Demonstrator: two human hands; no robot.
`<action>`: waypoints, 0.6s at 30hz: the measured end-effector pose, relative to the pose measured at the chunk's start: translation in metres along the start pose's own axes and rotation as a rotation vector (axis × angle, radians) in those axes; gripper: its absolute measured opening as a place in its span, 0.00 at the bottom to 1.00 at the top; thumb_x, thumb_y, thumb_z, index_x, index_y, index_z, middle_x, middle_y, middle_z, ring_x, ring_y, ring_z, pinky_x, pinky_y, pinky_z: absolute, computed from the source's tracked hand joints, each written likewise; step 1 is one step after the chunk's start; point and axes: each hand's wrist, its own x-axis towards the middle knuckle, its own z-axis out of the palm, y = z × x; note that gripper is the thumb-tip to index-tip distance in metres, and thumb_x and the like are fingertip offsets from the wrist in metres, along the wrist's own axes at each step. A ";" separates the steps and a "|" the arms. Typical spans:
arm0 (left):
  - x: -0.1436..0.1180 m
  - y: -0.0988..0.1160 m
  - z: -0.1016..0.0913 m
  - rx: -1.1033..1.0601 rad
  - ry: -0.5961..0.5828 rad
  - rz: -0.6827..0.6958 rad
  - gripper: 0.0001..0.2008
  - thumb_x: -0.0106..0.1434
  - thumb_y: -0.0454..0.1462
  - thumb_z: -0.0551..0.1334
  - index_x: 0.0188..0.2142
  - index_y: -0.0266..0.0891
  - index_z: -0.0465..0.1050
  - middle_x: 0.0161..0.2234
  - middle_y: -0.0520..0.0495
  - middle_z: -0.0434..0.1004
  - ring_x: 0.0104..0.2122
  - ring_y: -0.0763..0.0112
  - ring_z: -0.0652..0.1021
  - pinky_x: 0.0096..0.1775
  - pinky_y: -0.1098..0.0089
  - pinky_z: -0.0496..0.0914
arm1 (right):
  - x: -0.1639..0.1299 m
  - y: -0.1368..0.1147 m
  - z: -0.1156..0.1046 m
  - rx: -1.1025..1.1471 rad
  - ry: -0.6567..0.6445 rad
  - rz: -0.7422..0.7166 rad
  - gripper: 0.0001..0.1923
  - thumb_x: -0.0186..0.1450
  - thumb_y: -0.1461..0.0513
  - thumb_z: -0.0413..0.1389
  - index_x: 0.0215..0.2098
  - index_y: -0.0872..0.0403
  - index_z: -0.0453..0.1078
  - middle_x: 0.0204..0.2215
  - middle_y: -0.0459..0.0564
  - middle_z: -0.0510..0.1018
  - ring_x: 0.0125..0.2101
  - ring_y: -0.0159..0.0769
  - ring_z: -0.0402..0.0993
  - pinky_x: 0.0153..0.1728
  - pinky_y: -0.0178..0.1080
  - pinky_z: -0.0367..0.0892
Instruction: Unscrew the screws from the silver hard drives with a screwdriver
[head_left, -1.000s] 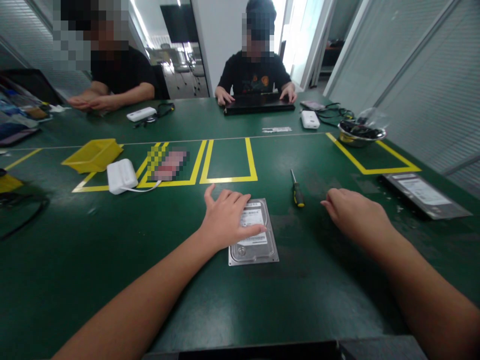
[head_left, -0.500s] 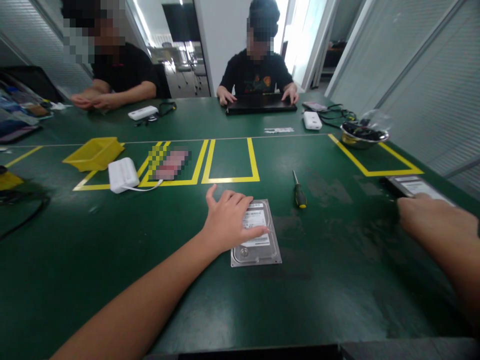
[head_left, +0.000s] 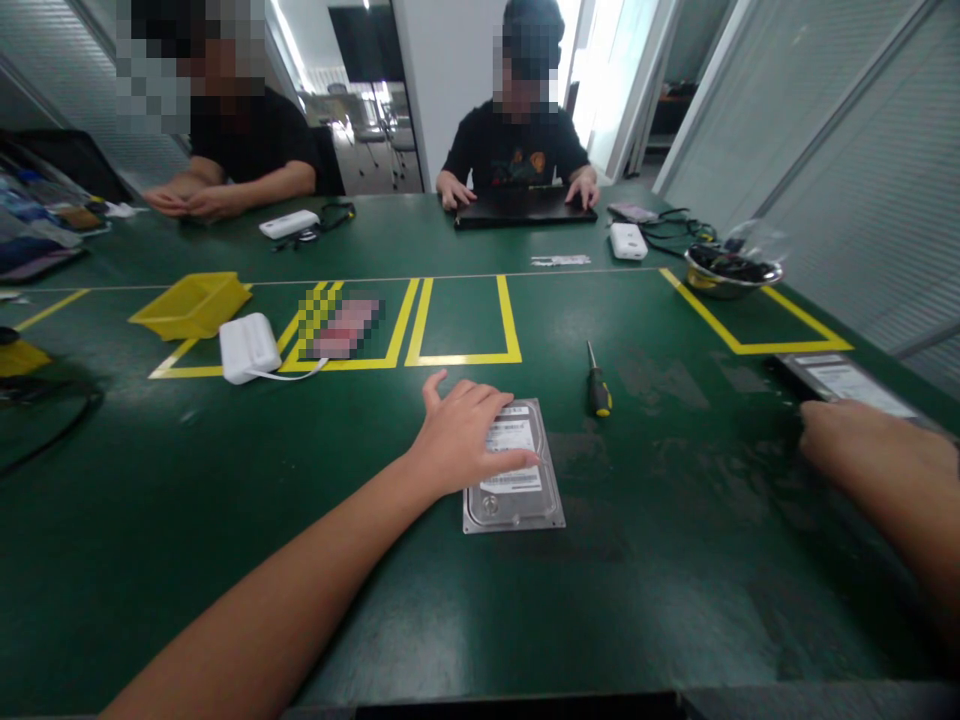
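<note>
The right hand point(head_left: 862, 450) lay far out to the right over the near end of a flat dark drive point(head_left: 847, 385) with a white label; its fingers were turned away from the camera and pressed down against the drive's near corner, so whether they were spread or gripping could not be told, and that corner was hidden beneath them. The forearm behind it ran off the lower right edge of the view. The left hand point(head_left: 465, 440) rested palm down on a silver hard drive point(head_left: 517, 480), its fingers loosely apart and flat, the thumb stretched out to the far side; they covered the drive's left and far part and half of its label, clamping nothing. The left arm reached in from the lower left corner, nearly straight. Just right of the left fingers, apart from the silver drive, a yellow-handled screwdriver point(head_left: 598, 385) lay on the green tabletop point(head_left: 300, 520). Beyond the fingers were yellow tape boxes, a white box point(head_left: 247, 348) and a yellow bin point(head_left: 189, 305); a patch beside them was blurred out
</note>
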 end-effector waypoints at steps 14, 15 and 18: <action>0.001 -0.001 -0.002 -0.009 -0.041 -0.011 0.36 0.57 0.65 0.58 0.54 0.44 0.70 0.51 0.44 0.76 0.52 0.51 0.71 0.61 0.37 0.39 | -0.007 -0.007 -0.002 -0.037 -0.021 0.036 0.18 0.66 0.64 0.43 0.41 0.58 0.74 0.48 0.67 0.76 0.46 0.54 0.75 0.36 0.47 0.69; 0.001 -0.001 -0.002 -0.011 -0.041 -0.011 0.36 0.57 0.65 0.58 0.54 0.45 0.70 0.51 0.44 0.76 0.52 0.51 0.71 0.61 0.37 0.39 | -0.007 -0.007 -0.002 -0.033 -0.016 0.037 0.18 0.66 0.64 0.43 0.41 0.58 0.75 0.49 0.67 0.76 0.46 0.55 0.76 0.36 0.47 0.69; 0.000 -0.001 -0.003 -0.012 -0.031 -0.010 0.36 0.57 0.65 0.58 0.54 0.45 0.71 0.51 0.44 0.76 0.52 0.51 0.72 0.62 0.37 0.39 | -0.006 -0.005 -0.002 -0.014 0.004 0.044 0.17 0.65 0.64 0.44 0.39 0.59 0.75 0.48 0.69 0.77 0.44 0.55 0.77 0.34 0.47 0.69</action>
